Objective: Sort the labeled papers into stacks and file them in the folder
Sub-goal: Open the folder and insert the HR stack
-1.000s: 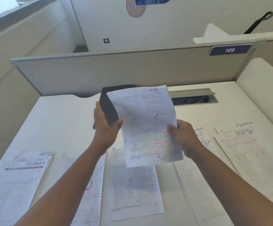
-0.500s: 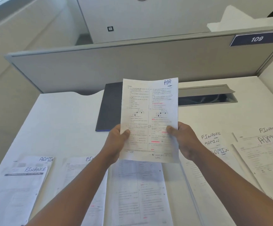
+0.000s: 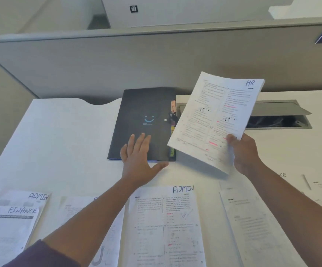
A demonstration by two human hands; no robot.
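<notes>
Right hand (image 3: 243, 151) pinches the HR stack (image 3: 217, 120), tilted, above the desk (image 3: 60, 135). Left hand (image 3: 138, 154), fingers straight and slightly spread, lies over the folder (image 3: 146, 112) at the desk's far edge.

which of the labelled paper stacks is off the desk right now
The white stack marked HR, held up by the right hand beside the black folder. The white ADMIN and FINANCE sheets lie flat.

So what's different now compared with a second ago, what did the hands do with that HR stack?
The left hand let go of the HR stack and reached forward, fingers spread over the black folder. The right hand alone now holds the stack, swung to the right. The folder remains closed; the ADMIN sheet and other papers lie where they were.
</notes>
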